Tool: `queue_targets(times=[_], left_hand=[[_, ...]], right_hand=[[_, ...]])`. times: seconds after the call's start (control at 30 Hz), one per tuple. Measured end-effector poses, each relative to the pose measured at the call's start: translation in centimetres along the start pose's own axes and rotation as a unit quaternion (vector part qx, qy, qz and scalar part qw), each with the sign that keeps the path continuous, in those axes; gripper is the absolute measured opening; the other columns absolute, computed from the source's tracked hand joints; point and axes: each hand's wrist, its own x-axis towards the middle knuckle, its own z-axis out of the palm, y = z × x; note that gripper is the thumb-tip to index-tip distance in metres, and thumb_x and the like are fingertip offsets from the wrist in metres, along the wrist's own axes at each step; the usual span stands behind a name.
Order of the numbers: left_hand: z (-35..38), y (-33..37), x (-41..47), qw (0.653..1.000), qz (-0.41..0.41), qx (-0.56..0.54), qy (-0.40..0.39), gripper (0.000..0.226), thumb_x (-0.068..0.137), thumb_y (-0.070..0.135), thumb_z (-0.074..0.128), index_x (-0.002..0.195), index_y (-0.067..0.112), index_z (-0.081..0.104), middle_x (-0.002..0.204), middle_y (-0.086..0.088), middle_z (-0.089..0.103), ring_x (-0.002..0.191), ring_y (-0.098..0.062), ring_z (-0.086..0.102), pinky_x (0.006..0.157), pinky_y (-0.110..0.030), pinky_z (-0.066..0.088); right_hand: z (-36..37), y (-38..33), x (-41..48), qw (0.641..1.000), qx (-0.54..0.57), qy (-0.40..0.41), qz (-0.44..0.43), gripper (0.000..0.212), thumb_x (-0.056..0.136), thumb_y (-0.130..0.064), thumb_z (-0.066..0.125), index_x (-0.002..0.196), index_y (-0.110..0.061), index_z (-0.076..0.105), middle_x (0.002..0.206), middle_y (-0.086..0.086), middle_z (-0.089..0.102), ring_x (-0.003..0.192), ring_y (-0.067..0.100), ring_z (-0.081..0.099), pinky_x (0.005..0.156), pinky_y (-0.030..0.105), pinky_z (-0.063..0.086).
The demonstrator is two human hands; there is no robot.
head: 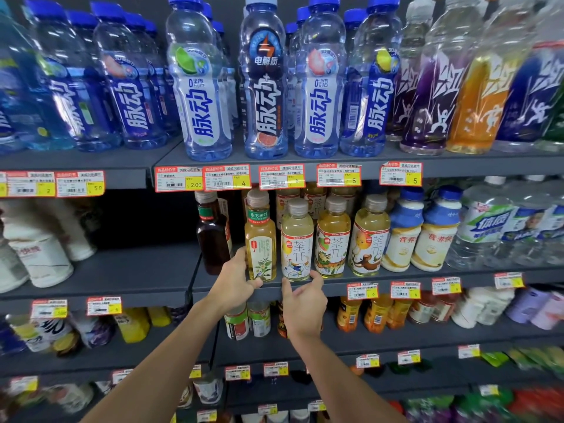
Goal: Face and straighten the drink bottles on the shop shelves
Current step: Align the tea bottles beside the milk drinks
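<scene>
Middle grey metal shelf: carries a front row of upright drink bottles along its front edge. The shelf above holds a row of large clear blue-capped bottles, labels facing forward.

Slender yellow-green tea bottle with a green neck band: upright at the front edge, near the shelf's left end, just right of a dark brown bottle. The left hand grasps its lower body, thumb across the front of the base.

Pale tea bottle with a white illustrated label: upright, immediately right of the first. The right hand sits below it, forefinger and thumb flanking the base; I cannot tell whether they grip it.

Red-and-yellow price tags line the shelf fronts.
</scene>
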Motion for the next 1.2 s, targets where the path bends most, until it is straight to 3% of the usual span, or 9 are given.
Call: queue_targets(times=[0.13, 0.3, 0.53, 0.63, 0.73, 0.83, 0.93, 1.03, 1.2], left_hand=[[-0.1, 0.4, 0.2, 1.000, -0.006, 0.009, -0.002, 0.066, 0.081, 0.011, 0.080, 0.134, 0.023, 0.043, 0.125, 0.009, 0.063, 0.105, 0.000, 0.053, 0.086, -0.016, 0.040], [-0.1, 0.6, 0.2, 1.000, -0.018, 0.007, -0.003, 0.065, 0.079, 0.010, 0.081, 0.131, 0.022, 0.044, 0.117, 0.011, 0.063, 0.103, -0.003, 0.057, 0.079, -0.010, 0.040], [0.2, 1.6, -0.5, 0.999, -0.033, 0.009, 0.013, 0.063, 0.082, 0.007, 0.076, 0.133, 0.022, 0.042, 0.121, 0.008, 0.063, 0.108, -0.008, 0.059, 0.083, -0.015, 0.040], [0.4, 2.3, -1.8, 0.999, -0.035, 0.007, 0.033, 0.069, 0.084, 0.010, 0.075, 0.142, 0.021, 0.039, 0.129, 0.008, 0.061, 0.120, -0.011, 0.057, 0.096, -0.022, 0.043], [0.0, 2.3, -3.7, 0.993, -0.029, -0.016, 0.113, 0.067, 0.085, 0.015, 0.076, 0.143, 0.018, 0.042, 0.130, 0.012, 0.057, 0.119, -0.006, 0.054, 0.105, -0.025, 0.042], [-0.6, 1.9, -5.2, 0.963, -0.039, -0.046, 0.262, 0.042, 0.089, 0.015, 0.071, 0.127, 0.018, 0.055, 0.111, 0.011, 0.062, 0.099, -0.004, 0.058, 0.094, -0.032, 0.053], [-1.2, 1.6, -5.7, 0.936, -0.062, -0.067, 0.341, 0.033, 0.089, 0.018, 0.072, 0.118, 0.018, 0.056, 0.104, 0.006, 0.058, 0.094, -0.009, 0.057, 0.089, -0.037, 0.054], [-1.6, 1.0, -4.9, 0.926, -0.083, -0.059, 0.364, 0.043, 0.085, 0.027, 0.077, 0.118, 0.018, 0.051, 0.110, 0.003, 0.052, 0.103, -0.017, 0.054, 0.093, -0.040, 0.050], [-2.4, 0.3, -2.3, 0.928, -0.125, -0.024, 0.351, 0.082, 0.066, 0.048, 0.088, 0.124, 0.009, 0.046, 0.117, -0.003, 0.048, 0.114, -0.022, 0.046, 0.099, -0.038, 0.043]], right_hand=[[-0.2, 0.0, 0.2, 1.000, 0.001, 0.000, 0.001, 0.060, 0.089, -0.032, 0.075, 0.135, -0.007, 0.046, 0.062, -0.011, 0.062, 0.062, -0.008, 0.055, 0.057, 0.002, 0.038], [-0.4, 0.2, 0.6, 1.000, -0.005, -0.010, 0.016, 0.059, 0.089, -0.033, 0.074, 0.134, -0.009, 0.044, 0.068, -0.008, 0.066, 0.071, 0.003, 0.060, 0.072, 0.019, 0.045], [-0.8, 0.1, 0.9, 0.999, -0.010, -0.030, 0.021, 0.056, 0.091, -0.032, 0.073, 0.131, -0.011, 0.041, 0.076, -0.001, 0.072, 0.083, 0.015, 0.070, 0.071, 0.023, 0.050], [-1.0, -0.2, 0.6, 0.999, 0.019, -0.017, 0.036, 0.057, 0.089, -0.029, 0.075, 0.130, -0.011, 0.039, 0.078, 0.000, 0.072, 0.081, 0.015, 0.069, 0.061, 0.013, 0.043], [-0.9, -0.1, -0.2, 0.999, 0.035, 0.010, 0.009, 0.044, 0.088, -0.028, 0.077, 0.114, -0.012, 0.046, 0.065, -0.006, 0.058, 0.060, -0.001, 0.055, 0.049, 0.008, 0.037], [-0.4, 0.3, -0.8, 0.998, 0.013, 0.019, -0.052, 0.029, 0.089, -0.033, 0.074, 0.096, -0.020, 0.048, 0.061, -0.006, 0.052, 0.054, 0.000, 0.050, 0.045, 0.012, 0.030], [0.5, 0.4, -1.3, 0.997, 0.011, -0.007, -0.073, 0.026, 0.089, -0.036, 0.073, 0.096, -0.022, 0.052, 0.062, -0.007, 0.052, 0.057, 0.001, 0.052, 0.049, 0.018, 0.031], [1.5, 0.3, -2.0, 0.997, 0.011, 0.000, -0.080, 0.028, 0.087, -0.038, 0.074, 0.103, -0.021, 0.059, 0.058, -0.010, 0.055, 0.058, -0.001, 0.054, 0.050, 0.021, 0.039], [2.9, -0.3, -2.6, 0.994, -0.014, 0.018, -0.110, 0.029, 0.088, -0.040, 0.073, 0.106, -0.024, 0.059, 0.059, -0.011, 0.055, 0.057, 0.000, 0.055, 0.051, 0.026, 0.048]])
